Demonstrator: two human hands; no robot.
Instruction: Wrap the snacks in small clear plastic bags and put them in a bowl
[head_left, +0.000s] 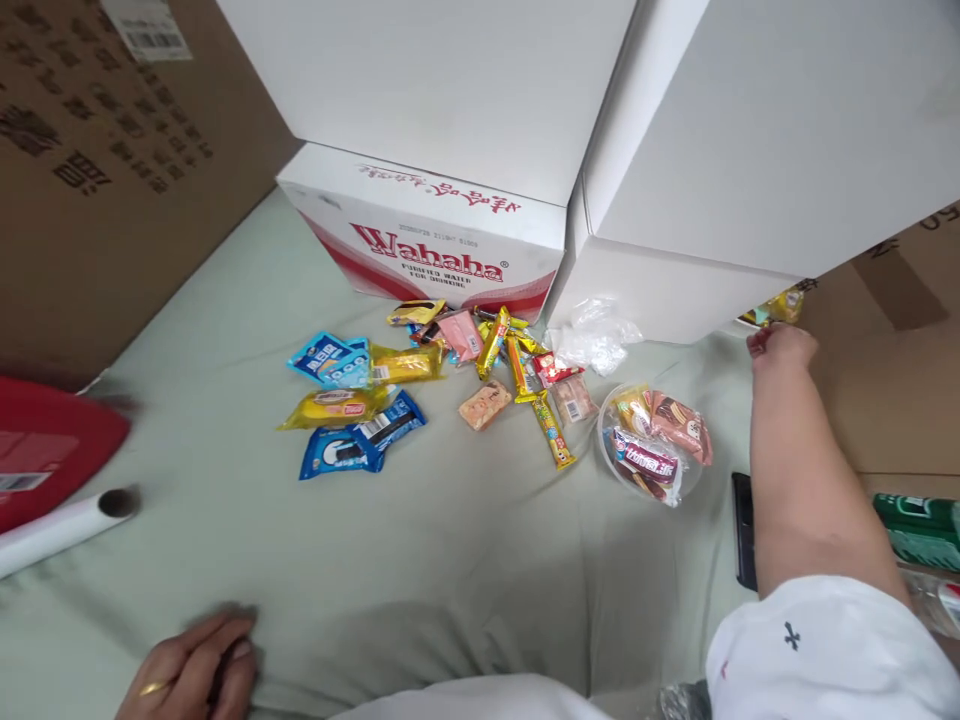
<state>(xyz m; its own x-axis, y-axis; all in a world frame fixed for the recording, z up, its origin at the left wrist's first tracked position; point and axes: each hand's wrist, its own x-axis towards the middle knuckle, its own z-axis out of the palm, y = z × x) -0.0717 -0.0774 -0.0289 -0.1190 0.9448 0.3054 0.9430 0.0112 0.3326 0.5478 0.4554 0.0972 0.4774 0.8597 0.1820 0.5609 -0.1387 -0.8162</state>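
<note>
My right hand (781,348) reaches out to the right, curled into a fist beside the lower edge of a white box (750,130). A small reddish bit shows at its left edge, and I cannot make out what it is. Just beyond it lie yellow snack packets (780,305) by the box. My left hand (191,668), with a ring, rests on the pale green sheet (450,560) at the bottom left, fingers curled under, nothing visible in them. Between the hands lie a scatter of snack packets (450,370) and a clear round tub (652,440) holding more packets.
A white Wahaha water carton (427,240) and a second white box (450,70) stand behind the snacks. A brown carton (97,150) is at the left, with a red object (45,440) and white roll (60,530). A black phone (742,530) and green pack (922,520) lie right.
</note>
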